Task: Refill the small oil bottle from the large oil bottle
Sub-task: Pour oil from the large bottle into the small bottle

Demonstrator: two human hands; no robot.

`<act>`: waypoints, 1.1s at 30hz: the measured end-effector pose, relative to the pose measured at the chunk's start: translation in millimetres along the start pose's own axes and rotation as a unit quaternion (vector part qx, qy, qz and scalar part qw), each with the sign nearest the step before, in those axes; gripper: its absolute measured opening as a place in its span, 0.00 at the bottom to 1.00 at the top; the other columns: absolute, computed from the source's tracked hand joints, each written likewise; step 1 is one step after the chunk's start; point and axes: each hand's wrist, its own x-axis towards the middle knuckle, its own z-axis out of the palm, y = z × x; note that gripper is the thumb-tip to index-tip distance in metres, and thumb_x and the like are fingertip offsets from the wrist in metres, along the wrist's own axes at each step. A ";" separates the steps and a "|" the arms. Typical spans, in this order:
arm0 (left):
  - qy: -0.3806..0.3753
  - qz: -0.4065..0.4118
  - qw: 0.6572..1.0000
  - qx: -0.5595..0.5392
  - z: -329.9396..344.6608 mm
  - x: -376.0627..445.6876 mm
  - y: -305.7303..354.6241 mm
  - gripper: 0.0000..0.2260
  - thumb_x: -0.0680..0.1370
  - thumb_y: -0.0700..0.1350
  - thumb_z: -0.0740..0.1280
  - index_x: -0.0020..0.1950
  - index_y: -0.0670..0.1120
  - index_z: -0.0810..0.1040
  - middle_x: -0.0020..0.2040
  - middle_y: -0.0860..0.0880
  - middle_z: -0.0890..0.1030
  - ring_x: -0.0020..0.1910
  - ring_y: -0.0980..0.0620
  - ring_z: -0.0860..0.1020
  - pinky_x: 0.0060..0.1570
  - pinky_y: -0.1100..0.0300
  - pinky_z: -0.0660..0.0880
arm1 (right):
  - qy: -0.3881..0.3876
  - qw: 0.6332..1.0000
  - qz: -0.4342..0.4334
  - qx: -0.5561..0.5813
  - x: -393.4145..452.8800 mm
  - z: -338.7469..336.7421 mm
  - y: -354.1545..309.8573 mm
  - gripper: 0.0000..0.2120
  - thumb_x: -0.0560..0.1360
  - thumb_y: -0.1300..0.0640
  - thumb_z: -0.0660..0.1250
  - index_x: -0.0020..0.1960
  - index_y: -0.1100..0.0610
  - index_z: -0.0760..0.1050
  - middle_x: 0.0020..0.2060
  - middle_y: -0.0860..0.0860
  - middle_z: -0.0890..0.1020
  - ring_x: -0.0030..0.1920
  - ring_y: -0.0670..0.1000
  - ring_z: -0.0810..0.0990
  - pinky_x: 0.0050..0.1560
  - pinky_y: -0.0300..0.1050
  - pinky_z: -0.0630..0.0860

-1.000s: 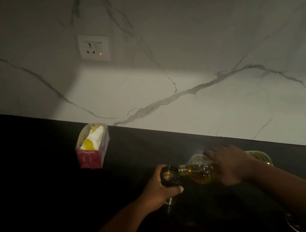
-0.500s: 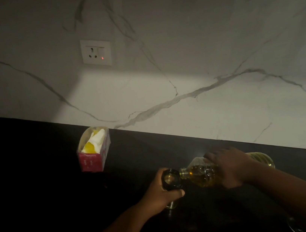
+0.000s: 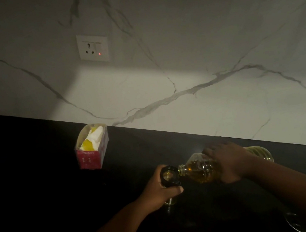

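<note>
Hardly any change from half a second ago and a second ago: same pour, same hold, both bottles in the same spots.

Left hand point(image 3: 161, 188) wrapped tight around the small oil bottle point(image 3: 170, 176), fingers curled round its neck, thumb across the front. Small bottle standing up on the black counter point(image 3: 40, 190), dark round mouth showing just above the thumb.

Right hand point(image 3: 228, 161) curled over the top of the large oil bottle point(image 3: 201, 170), gripping its middle. Large bottle tipped right over on its side, mouth touching the rim of the small one, just beside the left thumb. Yellow oil pooled down at the neck end, past the right fingertips. Back end of the big bottle poking out behind the right wrist.

Meaning for the job: probably mid-pour, oil likely going in, nothing spilled that can be seen. Too dark to tell how full the small bottle is.

Next: likely best to hold steady, watch the dark mouth, tip the big bottle back up before it runs over.

Far off past the left hand, a red box point(image 3: 92, 150) with white and yellow stuff inside. Wall socket point(image 3: 93, 48) with a tiny red light high above it.
</note>
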 end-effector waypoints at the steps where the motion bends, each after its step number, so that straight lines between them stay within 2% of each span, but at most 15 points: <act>1: 0.001 0.001 1.000 0.000 -0.4 0.3 -0.5 0.29 0.65 0.48 0.79 0.61 0.60 0.70 0.57 0.53 0.82 0.56 0.57 0.81 0.55 0.59 0.77 | 0.001 1.000 -0.001 -0.002 -0.1 -0.4 -0.3 0.33 0.64 0.36 0.66 0.64 0.48 0.66 0.52 0.47 0.77 0.54 0.49 0.76 0.58 0.46 0.67; 5: -0.001 -0.004 1.000 -0.003 -1.0 -0.4 -0.4 0.30 0.65 0.49 0.79 0.62 0.60 0.70 0.58 0.52 0.81 0.58 0.54 0.80 0.60 0.53 0.77 | 0.008 1.000 -0.005 -0.016 0.7 -1.8 -0.4 0.32 0.64 0.36 0.67 0.63 0.48 0.67 0.51 0.47 0.78 0.53 0.49 0.77 0.55 0.43 0.66; 8: -0.004 -0.009 1.000 -0.001 -1.1 -1.3 0.4 0.31 0.62 0.52 0.79 0.62 0.61 0.70 0.58 0.52 0.81 0.58 0.55 0.80 0.60 0.54 0.76 | 0.008 1.000 -0.011 -0.023 1.3 -2.3 0.0 0.34 0.63 0.35 0.67 0.64 0.48 0.67 0.52 0.47 0.78 0.53 0.49 0.77 0.55 0.43 0.67; 13: 0.006 0.002 1.000 -0.008 1.3 -0.7 -0.3 0.30 0.63 0.49 0.79 0.61 0.58 0.70 0.56 0.51 0.82 0.57 0.53 0.81 0.58 0.54 0.77 | 0.006 1.000 -0.011 -0.026 1.0 -4.5 -0.3 0.34 0.63 0.35 0.66 0.65 0.48 0.66 0.53 0.47 0.78 0.54 0.49 0.77 0.55 0.44 0.67; 16: 0.003 0.001 1.000 -0.009 1.2 -1.2 0.0 0.32 0.61 0.53 0.79 0.61 0.59 0.70 0.56 0.52 0.82 0.56 0.56 0.81 0.56 0.59 0.77 | 0.006 1.000 -0.008 -0.026 0.6 -4.9 -1.4 0.33 0.64 0.36 0.67 0.64 0.48 0.67 0.53 0.48 0.78 0.54 0.49 0.77 0.54 0.43 0.68; 22: 0.006 0.001 1.000 -0.009 1.2 -0.1 -2.4 0.32 0.60 0.54 0.79 0.61 0.60 0.70 0.57 0.52 0.82 0.57 0.55 0.81 0.60 0.53 0.77 | 0.015 1.000 -0.014 -0.021 1.0 -5.6 -0.7 0.33 0.63 0.36 0.67 0.64 0.48 0.67 0.53 0.47 0.78 0.55 0.49 0.77 0.55 0.43 0.67; 25: 0.011 0.002 1.000 -0.012 1.8 -0.3 -2.6 0.33 0.60 0.54 0.79 0.61 0.59 0.70 0.57 0.50 0.82 0.58 0.54 0.81 0.60 0.52 0.77 | 0.023 0.999 -0.015 -0.021 1.3 -5.2 -0.4 0.31 0.63 0.36 0.66 0.62 0.47 0.68 0.51 0.46 0.78 0.53 0.49 0.77 0.51 0.43 0.66; 30: 0.013 0.000 1.000 -0.011 2.1 -1.2 -0.8 0.30 0.62 0.51 0.79 0.61 0.57 0.70 0.56 0.52 0.82 0.55 0.57 0.81 0.54 0.61 0.77 | 0.022 0.999 -0.016 -0.020 0.2 -5.6 -0.1 0.31 0.62 0.35 0.66 0.61 0.47 0.68 0.50 0.46 0.78 0.52 0.49 0.77 0.49 0.42 0.63; 33: 0.008 -0.003 1.000 -0.012 1.3 -1.5 -0.4 0.28 0.67 0.45 0.79 0.61 0.57 0.70 0.57 0.52 0.81 0.57 0.56 0.80 0.54 0.61 0.76 | 0.014 1.000 -0.016 -0.017 0.6 -7.8 -1.4 0.32 0.62 0.35 0.67 0.62 0.47 0.68 0.51 0.46 0.78 0.52 0.48 0.77 0.49 0.41 0.62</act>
